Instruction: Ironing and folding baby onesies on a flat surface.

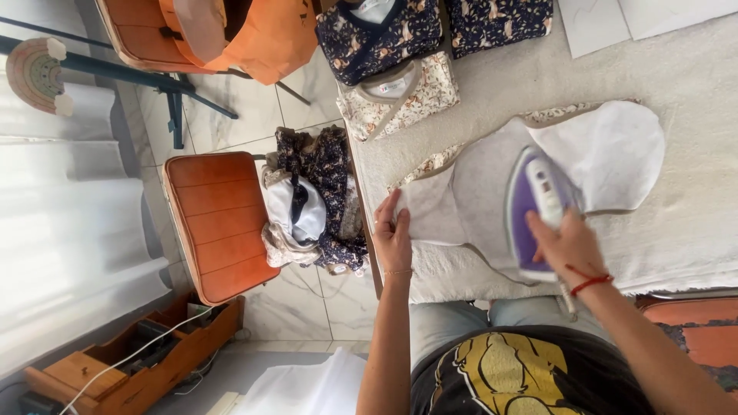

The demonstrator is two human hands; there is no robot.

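Now:
R hand (570, 244): clenched round purple iron (532, 207) on white garment (538, 165).
L hand (393, 237): fingers flat, pinning garment edge.
Chair (217, 224): holds clothes pile (315, 201).

Glossy purple and white plastic on the iron (536, 209); soft, matt white cloth, fleecy-looking, on the small garment (592, 150) beneath, edged with printed cotton. Rough, nubbly cream towelling over the ironing table (692, 84), with smooth printed fabric in the folded garments (388, 58) and the heap of clothes (315, 200). Ribbed orange padding with a slight sheen on the chair seat (219, 223), polished marbled floor tiles (307, 307), varnished wooden box (131, 357).
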